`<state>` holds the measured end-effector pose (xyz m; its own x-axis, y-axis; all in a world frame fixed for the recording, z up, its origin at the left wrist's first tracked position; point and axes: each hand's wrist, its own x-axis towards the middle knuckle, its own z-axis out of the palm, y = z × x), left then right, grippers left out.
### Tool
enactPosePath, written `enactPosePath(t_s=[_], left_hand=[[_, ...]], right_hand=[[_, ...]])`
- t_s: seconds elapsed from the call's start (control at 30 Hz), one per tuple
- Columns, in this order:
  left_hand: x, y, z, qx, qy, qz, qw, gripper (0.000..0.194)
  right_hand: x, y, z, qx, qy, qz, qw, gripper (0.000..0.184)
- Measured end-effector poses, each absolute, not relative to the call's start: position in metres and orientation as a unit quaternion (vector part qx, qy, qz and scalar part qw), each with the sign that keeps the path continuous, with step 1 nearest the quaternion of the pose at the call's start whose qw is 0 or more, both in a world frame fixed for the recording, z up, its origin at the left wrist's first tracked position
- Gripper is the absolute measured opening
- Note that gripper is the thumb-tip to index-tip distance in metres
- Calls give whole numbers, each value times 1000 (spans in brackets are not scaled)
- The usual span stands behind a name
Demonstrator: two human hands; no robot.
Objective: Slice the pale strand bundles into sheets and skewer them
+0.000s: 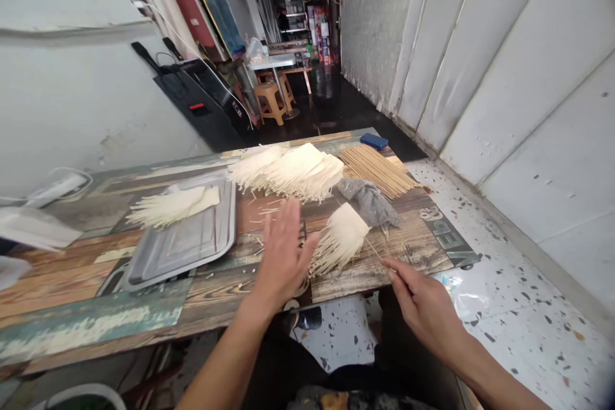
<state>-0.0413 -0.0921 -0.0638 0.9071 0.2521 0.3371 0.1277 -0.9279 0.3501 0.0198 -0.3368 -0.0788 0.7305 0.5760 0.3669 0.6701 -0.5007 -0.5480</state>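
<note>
A flat, fanned bunch of enoki mushrooms (340,236) lies on the table, its cut end pointing right. From that end runs a thin wooden skewer (373,248), pinched between the thumb and fingers of my right hand (423,301). My left hand (283,250) is just left of the bunch, fingers stretched out and nothing held; its thumb comes close to the stems, and I cannot tell whether it touches them. Further back is a large pile of enoki bunches (302,170). A grey metal tray (180,259) on the left carries more enoki (173,205) and a few skewers.
Many loose skewers (379,170) lie at the table's far right, with a blue box (373,141) behind them. A crumpled grey cloth (368,202) sits by the pile. The wood-patterned table (139,304) ends close to my body. A white wall panel (519,96) stands on the right.
</note>
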Motion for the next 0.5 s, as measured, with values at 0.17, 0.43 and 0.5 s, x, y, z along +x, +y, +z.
enactPosePath(t_s=[0.17,0.43,0.5], left_hand=[[-97,-52,-96,918,186,278,213,51],[-114,-47,-112,878,169,365,260,29],[-113,-46,-111,878,169,349,281,27]], right_hand=[[24,-302,-32,-819,-451,-143,324,25],[41,-162,23,-748,-544,-119,361,27],[40,-114,25,-735,-543,-52,403,27]])
